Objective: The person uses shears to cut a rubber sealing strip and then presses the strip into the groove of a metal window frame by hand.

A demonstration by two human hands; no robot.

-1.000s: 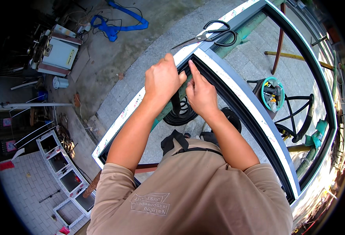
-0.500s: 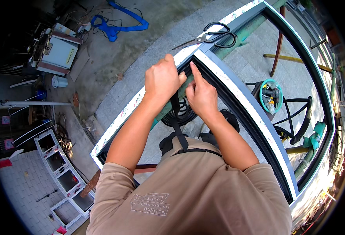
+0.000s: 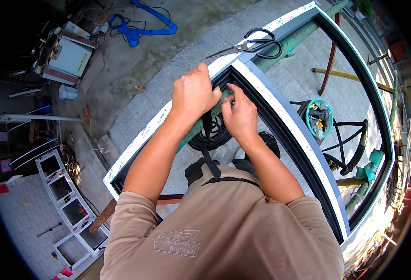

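Observation:
A large window frame (image 3: 287,100) with white film on its faces and black inner channels lies before me. My left hand (image 3: 193,93) is closed over its left rail, fingers curled over the edge and thumb on the inner side. Just inside the corner is my right hand (image 3: 238,112), its index finger stretched towards the left thumb, other fingers bent; I see nothing in it. A flat black strip (image 3: 207,123) hangs below the left hand; its upper end is hidden. Black-handled scissors (image 3: 247,46) lie partly open across the frame beyond the hands.
Below the frame lies a black coil (image 3: 208,139) near my feet. A turquoise-rimmed bucket (image 3: 333,120) with tools stands right, beside a black tubular stand (image 3: 357,147). Green-wrapped poles (image 3: 291,43) run under the frame. Blue strapping (image 3: 131,33) lies on the ground at far left.
My right index finger has drawn back from the frame's inner corner and bent towards the left thumb. The left hand keeps its place on the rail. The view has shifted slightly.

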